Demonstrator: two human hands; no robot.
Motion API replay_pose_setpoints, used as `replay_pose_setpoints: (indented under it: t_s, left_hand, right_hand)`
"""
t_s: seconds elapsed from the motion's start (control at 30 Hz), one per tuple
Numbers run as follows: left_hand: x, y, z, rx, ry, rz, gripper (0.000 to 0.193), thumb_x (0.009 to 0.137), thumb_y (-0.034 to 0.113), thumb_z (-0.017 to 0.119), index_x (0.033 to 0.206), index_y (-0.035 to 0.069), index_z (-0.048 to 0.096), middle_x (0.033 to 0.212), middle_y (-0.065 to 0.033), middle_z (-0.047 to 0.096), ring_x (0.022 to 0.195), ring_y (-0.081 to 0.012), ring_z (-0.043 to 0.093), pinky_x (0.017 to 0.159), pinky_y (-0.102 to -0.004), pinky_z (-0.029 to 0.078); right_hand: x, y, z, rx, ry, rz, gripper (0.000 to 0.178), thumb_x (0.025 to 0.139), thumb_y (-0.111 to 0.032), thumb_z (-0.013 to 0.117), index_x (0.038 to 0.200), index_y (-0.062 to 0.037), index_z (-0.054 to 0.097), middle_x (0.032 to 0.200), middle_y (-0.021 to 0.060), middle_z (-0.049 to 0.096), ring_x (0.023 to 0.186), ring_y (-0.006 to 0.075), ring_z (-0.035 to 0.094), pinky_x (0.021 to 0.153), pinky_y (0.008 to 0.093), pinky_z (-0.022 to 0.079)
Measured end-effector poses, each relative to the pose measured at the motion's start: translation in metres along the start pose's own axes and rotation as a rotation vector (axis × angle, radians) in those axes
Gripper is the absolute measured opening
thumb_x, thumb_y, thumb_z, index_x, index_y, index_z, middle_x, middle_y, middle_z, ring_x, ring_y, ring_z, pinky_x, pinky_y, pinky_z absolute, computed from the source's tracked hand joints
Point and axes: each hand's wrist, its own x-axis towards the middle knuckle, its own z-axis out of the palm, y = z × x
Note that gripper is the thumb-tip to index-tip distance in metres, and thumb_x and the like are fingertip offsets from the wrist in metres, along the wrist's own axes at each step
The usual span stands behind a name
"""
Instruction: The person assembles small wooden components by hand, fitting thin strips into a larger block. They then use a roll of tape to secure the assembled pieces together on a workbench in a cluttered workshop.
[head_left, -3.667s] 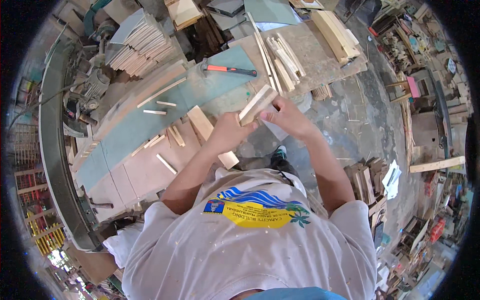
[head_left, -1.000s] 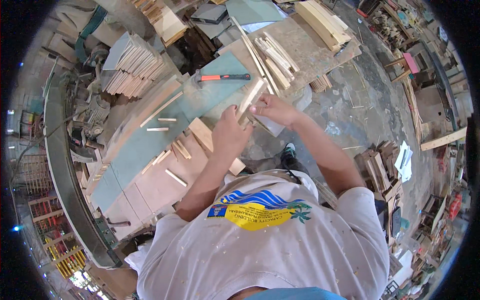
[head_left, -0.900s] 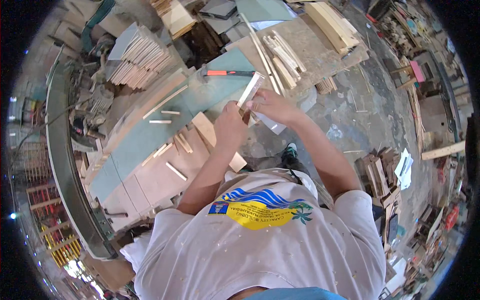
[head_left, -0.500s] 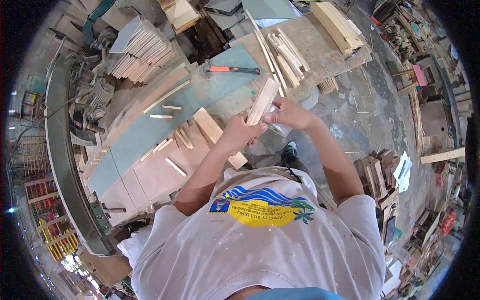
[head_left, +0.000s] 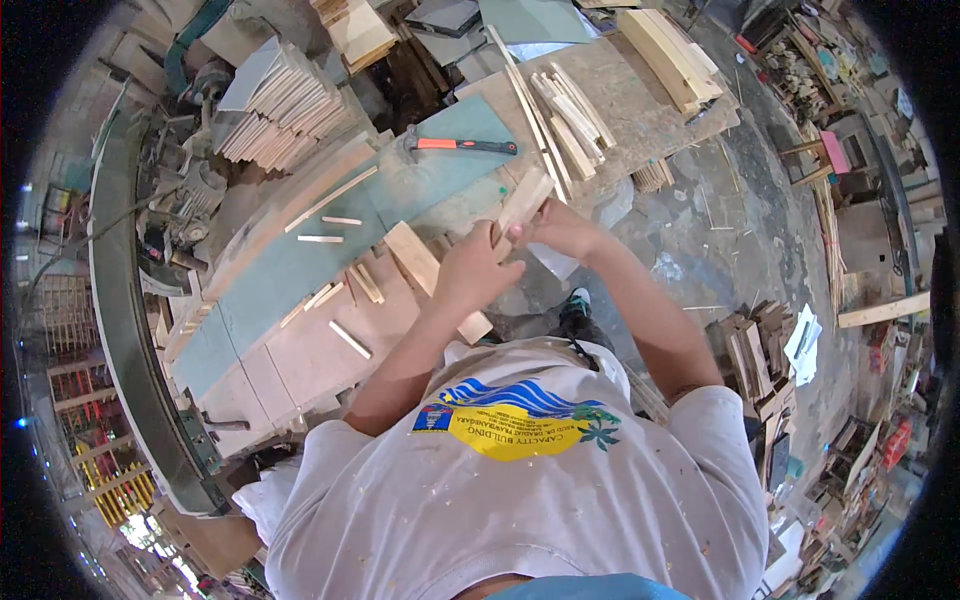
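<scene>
Left hand (head_left: 478,270): closed on the near end of the block.
Right hand (head_left: 562,232): gripping the block's right side.
Block (head_left: 525,203): pale wood, held up aslant between both hands, out in front of the shirt (head_left: 520,500).
Hammer (head_left: 462,146): lying on the green sheet (head_left: 470,117) beyond the block, head leftward.
Board (head_left: 411,253): beside the left hand, partly behind that forearm.
Sticks (head_left: 574,108): bundled beyond the right hand.

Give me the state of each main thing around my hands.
Pale rectangular wooden block: held, slanted.
Left hand: gripping the block.
Right hand: gripping the block.
Hammer with orange-and-black handle: lying down, unheld.
Narrow pale wooden strips: lying bunched together.
</scene>
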Motion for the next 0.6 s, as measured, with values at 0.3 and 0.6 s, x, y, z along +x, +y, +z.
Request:
replay_pose_setpoints:
  t_s: [0.3,0.6]
  left_hand:
    - [0.008,-0.025,-0.012,-0.221,-0.106,-0.244,0.03,0.082,0.023,0.074,0.095,-0.002,0.063,0.071,-0.0186,0.066,0.069,-0.0377,0.068,0.064,-0.0463,0.053]
    - [-0.004,-0.03,-0.015,-1.273,-0.606,-0.48,0.02,0.092,0.02,0.069,0.101,0.006,0.059,0.069,-0.0041,0.059,0.05,-0.0109,0.052,0.042,-0.0249,0.038]
  right_hand:
    - [0.004,-0.008,0.008,-0.333,-0.016,-0.204,0.078,0.083,-0.039,0.081,0.139,0.0047,0.049,0.138,0.0159,0.059,0.129,0.0269,0.054,0.11,0.0412,0.04]
    - [-0.003,-0.015,-0.003,-0.056,-0.249,-0.085,0.083,0.08,-0.05,0.082,0.139,0.0002,0.052,0.129,0.0121,0.063,0.118,0.021,0.059,0.103,0.0356,0.045]
